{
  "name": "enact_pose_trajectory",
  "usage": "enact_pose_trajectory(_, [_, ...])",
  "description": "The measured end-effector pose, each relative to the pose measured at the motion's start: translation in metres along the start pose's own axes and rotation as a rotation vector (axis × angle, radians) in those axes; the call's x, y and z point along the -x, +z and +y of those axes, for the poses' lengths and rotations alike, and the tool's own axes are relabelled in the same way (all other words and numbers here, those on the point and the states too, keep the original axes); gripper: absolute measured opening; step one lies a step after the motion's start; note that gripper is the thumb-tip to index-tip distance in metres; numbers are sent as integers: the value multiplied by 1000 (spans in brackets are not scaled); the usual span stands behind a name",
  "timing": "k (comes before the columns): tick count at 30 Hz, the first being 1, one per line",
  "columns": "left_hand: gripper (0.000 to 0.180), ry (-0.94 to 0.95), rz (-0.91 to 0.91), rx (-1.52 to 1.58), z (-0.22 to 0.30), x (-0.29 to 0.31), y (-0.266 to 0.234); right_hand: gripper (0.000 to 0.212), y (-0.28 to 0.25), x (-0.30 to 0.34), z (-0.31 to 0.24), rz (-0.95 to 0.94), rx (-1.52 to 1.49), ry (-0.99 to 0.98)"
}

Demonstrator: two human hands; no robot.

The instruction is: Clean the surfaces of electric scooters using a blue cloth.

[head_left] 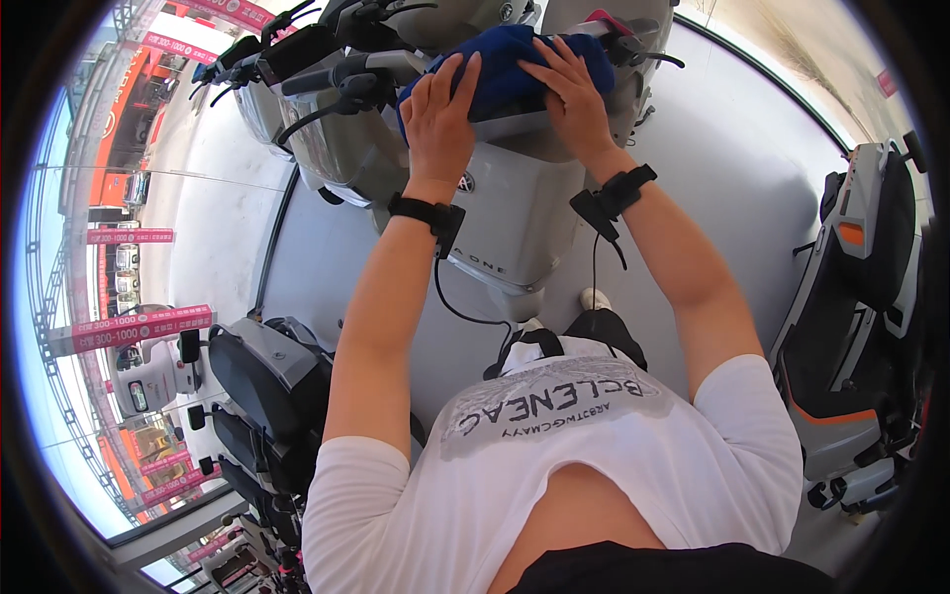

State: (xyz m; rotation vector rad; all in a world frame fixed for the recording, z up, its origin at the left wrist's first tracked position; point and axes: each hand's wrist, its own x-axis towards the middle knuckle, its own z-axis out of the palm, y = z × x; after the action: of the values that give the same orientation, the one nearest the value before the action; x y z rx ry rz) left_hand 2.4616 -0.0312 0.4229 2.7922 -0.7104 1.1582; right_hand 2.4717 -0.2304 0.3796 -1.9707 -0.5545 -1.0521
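A blue cloth (pixel 505 74) is spread over the handlebar top of a light grey electric scooter (pixel 520 198) in front of me. My left hand (pixel 440 114) lies on the left end of the cloth, its fingers stretched forward. On the right part of the cloth rests my right hand (pixel 579 99), palm down with the fingers spread. Both hands press on the cloth from above. Whatever the cloth covers is hidden. Black straps with small devices circle both my wrists.
More scooters (pixel 341 148) stand close together at the far left. Dark scooters (pixel 272 386) line the near left, by the glass wall. A black and grey scooter with orange trim (pixel 836 366) is parked at the right. A black cable (pixel 465 317) hangs from my left wrist.
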Motion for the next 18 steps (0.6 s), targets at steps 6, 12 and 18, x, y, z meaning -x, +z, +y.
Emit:
enact_pose_trajectory(6, [67,-34,-100,54,21,59,24,44,20,81,17,-160,53,45])
enact_pose_trajectory(12, [62,10,-247,161,32,103,33,41,5,94,11,-295,21,49])
enact_pose_trajectory(18, [64,-124,-276,164,54,106,23,38,-8,103,11,-371,-5,80])
